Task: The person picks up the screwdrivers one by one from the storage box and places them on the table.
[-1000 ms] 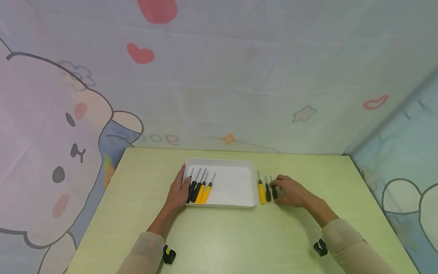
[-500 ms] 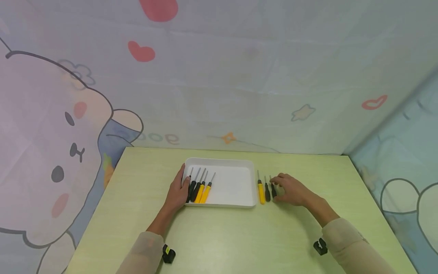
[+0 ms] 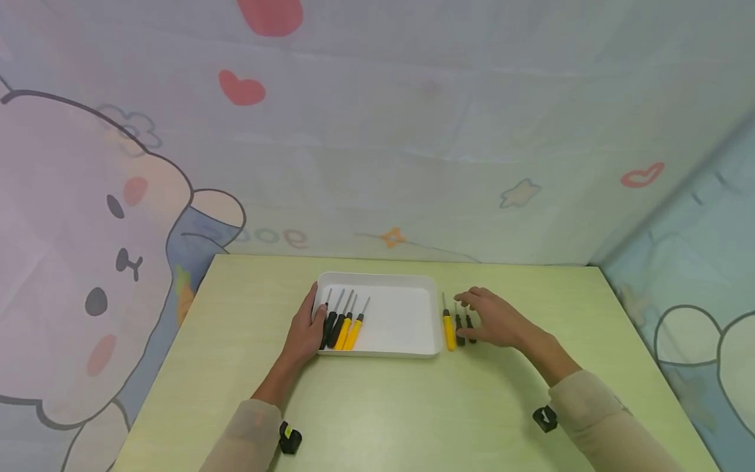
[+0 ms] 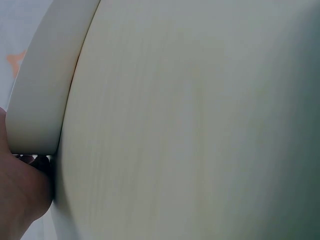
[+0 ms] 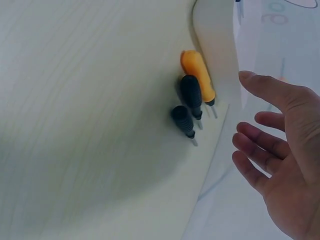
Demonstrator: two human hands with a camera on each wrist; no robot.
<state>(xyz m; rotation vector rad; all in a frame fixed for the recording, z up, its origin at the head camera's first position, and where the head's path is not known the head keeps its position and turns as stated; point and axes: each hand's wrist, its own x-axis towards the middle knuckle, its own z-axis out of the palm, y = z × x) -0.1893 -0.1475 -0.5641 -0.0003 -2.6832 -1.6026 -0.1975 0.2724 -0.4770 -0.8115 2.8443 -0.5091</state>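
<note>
My left hand (image 3: 305, 334) grips the left rim of a white tray (image 3: 407, 321), its thumb over the edge. Inside, at the tray's left end, lie several screwdrivers side by side, including a yellow-handled screwdriver (image 3: 354, 335) and a black-handled screwdriver (image 3: 339, 332); the leftmost is partly hidden by the thumb. Right of the tray, three screwdrivers lie in a row on the table: yellow-handled (image 5: 196, 72), black-handled (image 5: 191, 93) and a shorter black one (image 5: 182, 119). My right hand (image 3: 495, 320) hovers over the two black ones, fingers apart, holding nothing.
A pale wood-grain table (image 3: 401, 413) carries everything. Behind it hangs a printed cloth backdrop (image 3: 377, 164), with another on the right side (image 3: 684, 275). Each wrist wears a small black camera mount (image 3: 290, 438).
My right hand has lifted off the rightmost black screwdriver and shifted left, its fingers spreading over the middle one. The left hand and the tray stay put.
</note>
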